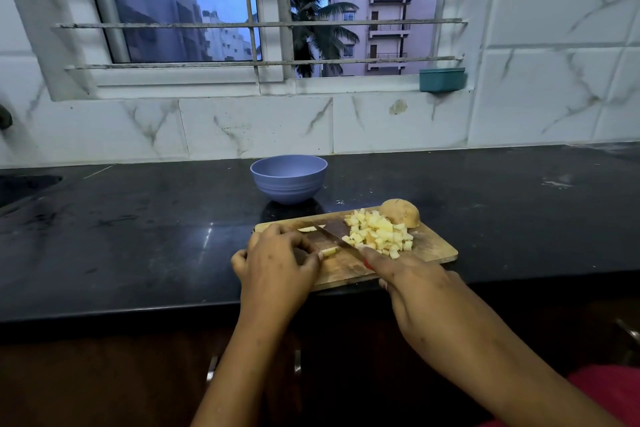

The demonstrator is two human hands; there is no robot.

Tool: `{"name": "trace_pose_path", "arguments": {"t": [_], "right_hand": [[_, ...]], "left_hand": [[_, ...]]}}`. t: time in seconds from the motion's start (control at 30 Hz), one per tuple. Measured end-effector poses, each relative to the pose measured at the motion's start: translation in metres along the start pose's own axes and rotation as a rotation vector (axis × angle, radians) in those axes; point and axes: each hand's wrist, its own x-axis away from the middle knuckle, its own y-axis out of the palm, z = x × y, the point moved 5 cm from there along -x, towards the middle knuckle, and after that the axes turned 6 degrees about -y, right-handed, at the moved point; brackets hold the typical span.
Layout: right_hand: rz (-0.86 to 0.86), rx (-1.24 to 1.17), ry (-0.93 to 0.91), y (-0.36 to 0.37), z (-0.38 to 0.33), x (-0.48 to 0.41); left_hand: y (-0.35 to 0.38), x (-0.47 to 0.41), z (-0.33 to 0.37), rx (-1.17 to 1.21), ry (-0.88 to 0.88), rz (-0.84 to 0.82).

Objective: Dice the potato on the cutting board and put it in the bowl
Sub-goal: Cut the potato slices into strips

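A wooden cutting board (429, 250) lies on the black counter. On its right part sits a heap of pale yellow potato dice (377, 232), with an uncut potato half (400, 212) behind it, skin side up. My left hand (277, 256) pinches a small strip of potato (329, 251) against the board. My right hand (415, 288) grips a knife (334, 236) whose blade lies across the board just beside that strip. A thin slice (306, 228) lies by the blade tip. Behind the board stands a lilac bowl (289, 178); its inside is hidden.
The black counter (138, 236) runs left and right of the board, its front edge close below the board. A sink opening (24, 187) is at the far left. A teal box (442, 80) sits on the window sill above the marble-tiled wall.
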Motion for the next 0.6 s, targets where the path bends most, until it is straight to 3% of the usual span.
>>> {"name": "trace_pose_path", "arguments": {"t": [0.37,0.6], "right_hand": [[0.007,-0.059,-0.012,0.001,-0.001,0.001],[-0.077,0.000,-0.025,0.008,-0.012,-0.001]], "left_hand": [[-0.002,0.002,0.000,0.030,0.006,-0.009],[-0.003,0.000,-0.005,0.107,0.004,-0.049]]}}
